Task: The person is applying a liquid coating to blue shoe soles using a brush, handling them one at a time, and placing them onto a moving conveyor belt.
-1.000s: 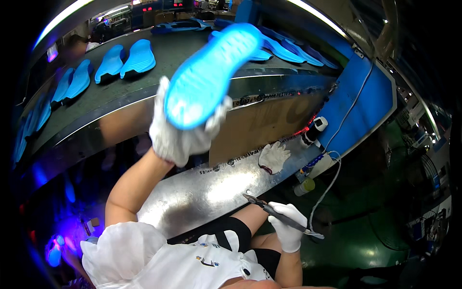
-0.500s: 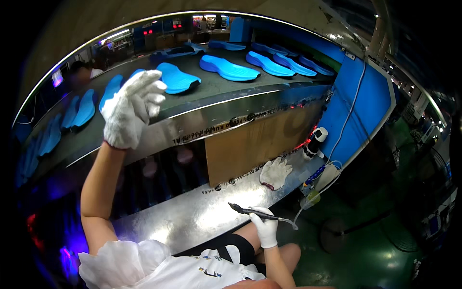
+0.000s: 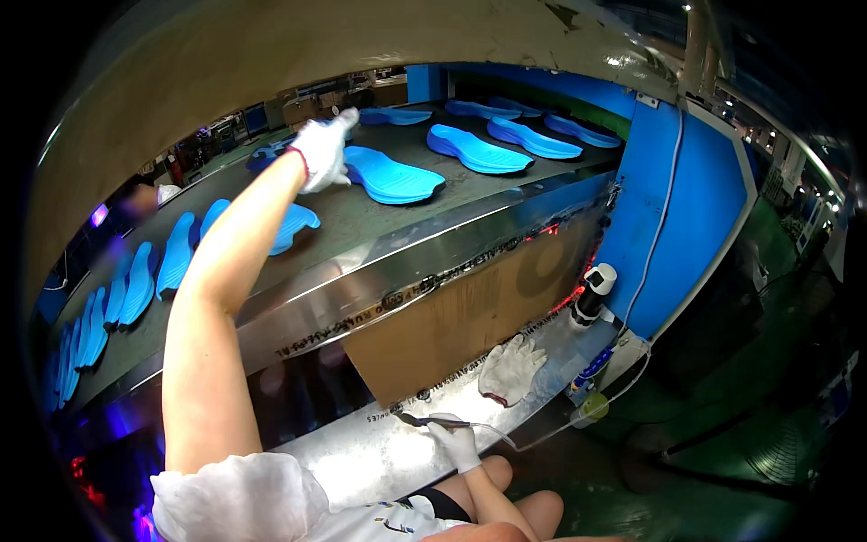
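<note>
My left hand (image 3: 322,154), in a white knit glove, reaches far over the dark conveyor belt (image 3: 361,235) with its fingers apart and nothing visible in them. Just right of its fingertips lies a blue shoe sole (image 3: 395,175). Another blue sole (image 3: 293,228) sits nearer, partly behind my forearm. Low in front of me, my right hand (image 3: 456,444), also gloved in white, grips a slim black brush (image 3: 433,422). Its dark tip points left, and a thin hose runs from its other end.
More blue soles line the belt's left side (image 3: 140,285) and its far right (image 3: 479,149). A loose white glove (image 3: 512,370) lies on the metal ledge (image 3: 397,461), near a white-and-black device (image 3: 594,291). A blue panel (image 3: 695,217) with a hanging cable closes off the right.
My left hand has moved right and farther over the belt, its arm stretched out. My right hand and the brush sit lower and more to the left. The whole view has shifted.
</note>
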### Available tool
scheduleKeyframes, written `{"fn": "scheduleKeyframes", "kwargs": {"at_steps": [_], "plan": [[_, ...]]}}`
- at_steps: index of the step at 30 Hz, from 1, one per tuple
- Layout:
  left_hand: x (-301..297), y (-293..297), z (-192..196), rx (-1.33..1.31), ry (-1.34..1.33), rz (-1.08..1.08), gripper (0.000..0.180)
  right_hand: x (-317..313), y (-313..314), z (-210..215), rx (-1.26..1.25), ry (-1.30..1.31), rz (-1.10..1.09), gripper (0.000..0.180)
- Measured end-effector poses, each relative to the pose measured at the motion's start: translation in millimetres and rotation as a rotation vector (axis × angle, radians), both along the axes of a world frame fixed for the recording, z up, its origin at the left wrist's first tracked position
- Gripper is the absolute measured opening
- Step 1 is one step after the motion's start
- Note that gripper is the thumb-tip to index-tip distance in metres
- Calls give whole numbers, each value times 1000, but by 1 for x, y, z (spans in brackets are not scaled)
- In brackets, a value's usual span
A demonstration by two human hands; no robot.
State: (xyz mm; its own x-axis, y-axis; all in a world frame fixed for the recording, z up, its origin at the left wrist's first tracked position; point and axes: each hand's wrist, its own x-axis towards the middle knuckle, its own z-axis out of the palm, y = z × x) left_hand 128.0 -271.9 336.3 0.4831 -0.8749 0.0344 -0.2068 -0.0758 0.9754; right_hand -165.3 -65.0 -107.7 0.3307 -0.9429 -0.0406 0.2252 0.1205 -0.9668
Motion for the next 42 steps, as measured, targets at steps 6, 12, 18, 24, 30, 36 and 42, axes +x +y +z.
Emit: {"fn": "scheduleKeyframes", "kwargs": {"at_steps": [6, 12, 18, 24, 30, 36, 42], "plan": [[103, -24, 21, 189, -1254, 108, 33, 19, -29, -18, 171, 29, 99, 25], [89, -53, 14, 610, -1761, 174, 39, 30, -33, -12, 220, 44, 74, 24], [84, -101, 0, 823, -1869, 54, 56, 34, -26, -20, -19, 152, 157, 24], [190, -161, -48, 858, -1601, 248, 66, 32, -27, -12, -51, 243, 151, 22], [195, -127, -28, 773, -1822, 294, 48, 36, -23, -10, -35, 304, 186, 22], [208, -66, 23, 261, -979, 258, 41, 37, -29, -12, -19, 332, 139, 24], [188, 61, 33, 244, -598, 126, 42, 46, -26, -27, 21, 281, 93, 28]]}}
